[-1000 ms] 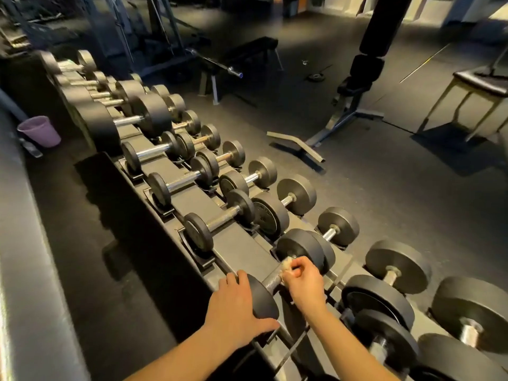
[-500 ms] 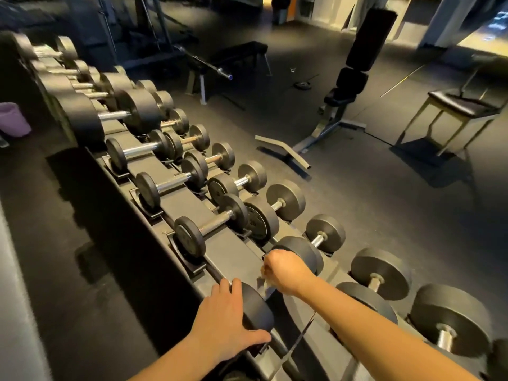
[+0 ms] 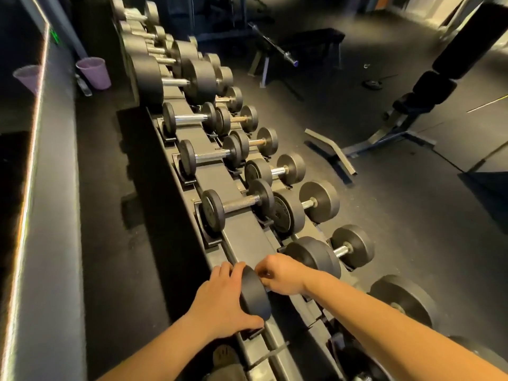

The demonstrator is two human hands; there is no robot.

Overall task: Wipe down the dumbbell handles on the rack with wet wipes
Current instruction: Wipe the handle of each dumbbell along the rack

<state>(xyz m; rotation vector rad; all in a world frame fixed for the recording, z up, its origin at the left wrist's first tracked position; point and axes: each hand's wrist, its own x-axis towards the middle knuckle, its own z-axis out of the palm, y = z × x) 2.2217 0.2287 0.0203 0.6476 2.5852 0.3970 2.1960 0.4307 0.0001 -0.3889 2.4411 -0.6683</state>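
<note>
A long black rack (image 3: 242,229) carries two rows of black dumbbells with metal handles. My left hand (image 3: 220,301) grips the outer head of the nearest upper-row dumbbell (image 3: 254,295), fingers over its top and thumb under its edge. My right hand (image 3: 283,273) is curled round that dumbbell's handle, right against the inner face of the same head. The handle and the wet wipe are hidden inside my fist. Further up the row lies another dumbbell (image 3: 236,206) with its knurled handle bare.
Bigger dumbbells (image 3: 176,81) fill the rack's far end. A purple bin (image 3: 94,72) stands on the floor behind the rack, beside a grey ledge (image 3: 46,215). To the right, a weight bench (image 3: 412,105) and a barbell (image 3: 275,48) stand on dark floor.
My right hand has slid along the handle from the far head toward the head my left hand holds. The pale wipe seen earlier is now hidden. The view has swung left.
</note>
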